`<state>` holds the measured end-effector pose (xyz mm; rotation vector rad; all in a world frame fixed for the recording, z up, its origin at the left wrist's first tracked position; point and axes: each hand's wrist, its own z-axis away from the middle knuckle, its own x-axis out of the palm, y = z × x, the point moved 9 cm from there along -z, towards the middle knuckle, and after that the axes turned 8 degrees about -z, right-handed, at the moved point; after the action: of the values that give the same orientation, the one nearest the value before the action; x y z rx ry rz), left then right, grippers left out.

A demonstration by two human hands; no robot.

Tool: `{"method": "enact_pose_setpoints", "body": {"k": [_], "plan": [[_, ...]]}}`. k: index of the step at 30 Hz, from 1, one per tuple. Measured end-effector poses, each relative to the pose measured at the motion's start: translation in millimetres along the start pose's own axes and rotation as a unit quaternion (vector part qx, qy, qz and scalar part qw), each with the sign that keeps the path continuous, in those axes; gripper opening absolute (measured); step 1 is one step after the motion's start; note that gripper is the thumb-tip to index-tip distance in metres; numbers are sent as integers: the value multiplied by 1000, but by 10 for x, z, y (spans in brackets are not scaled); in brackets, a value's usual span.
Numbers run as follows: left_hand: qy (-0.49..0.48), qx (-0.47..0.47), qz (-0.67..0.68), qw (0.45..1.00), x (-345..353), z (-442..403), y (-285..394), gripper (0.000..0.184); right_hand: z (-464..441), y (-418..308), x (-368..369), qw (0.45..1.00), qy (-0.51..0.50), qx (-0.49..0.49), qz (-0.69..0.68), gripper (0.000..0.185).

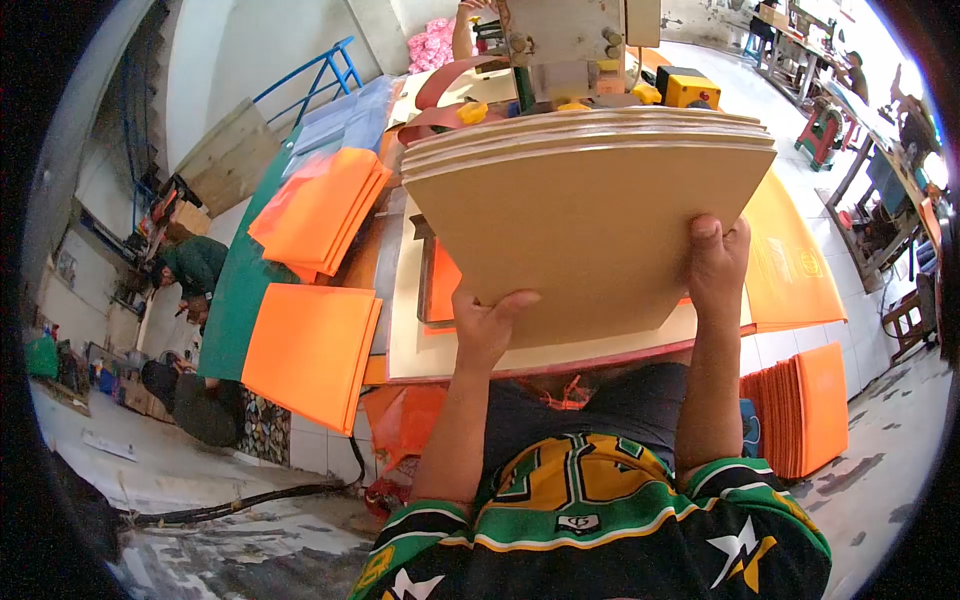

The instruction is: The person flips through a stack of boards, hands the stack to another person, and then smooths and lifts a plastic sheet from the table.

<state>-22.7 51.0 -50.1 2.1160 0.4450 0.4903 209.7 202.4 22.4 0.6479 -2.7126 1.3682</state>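
Observation:
A thick stack of brown boards (590,220) with pale edges is held up and tilted in front of me. My left hand (486,322) grips its lower left edge, thumb on the near face. On the right edge is my right hand (718,258), also closed with the thumb in front. The fingers of both hands are mostly hidden behind the boards. Below the stack lies a cream board (405,345) on the worktable. An orange sheet (444,285) beside a dark metal frame (423,255) shows partly there; the stack covers the rest.
Orange folded sheets (312,345) and another orange pile (320,210) lie to the left. A machine (570,50) stands behind the boards, with a yellow-and-black box (687,88) beside it. Orange sheets (795,255) lie right; an orange stack (795,410) stands lower. Other people are at left.

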Motion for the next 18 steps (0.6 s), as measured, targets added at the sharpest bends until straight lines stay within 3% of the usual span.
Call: {"method": "enact_pose_setpoints", "body": {"k": [5, 8, 9, 12, 13, 16, 18], "plan": [[5, -18, 18, 1000, 43, -3, 46, 44, 9, 5, -6, 999, 6, 3, -33, 55], [23, -55, -12, 998, -54, 53, -104, 45, 9, -19, 66, 998, -25, 52, -36, 32], [43, -79, -46, 995, -152, 90, -263, 45, -4, 13, 76, 997, -41, 14, -71, 27], [75, -133, -47, 987, -319, 186, -482, 51, -39, -146, 106, 997, -71, 14, -10, 30], [62, 18, -127, 990, -454, 152, -486, 50, -23, -143, 129, 993, -62, 16, -95, 34], [57, 6, -126, 990, -331, 74, -311, 55, -30, -140, 86, 996, -69, 16, -59, 45], [104, -60, -129, 984, -506, 92, -461, 58, -25, -164, 121, 992, -78, 25, -95, 46]]}}
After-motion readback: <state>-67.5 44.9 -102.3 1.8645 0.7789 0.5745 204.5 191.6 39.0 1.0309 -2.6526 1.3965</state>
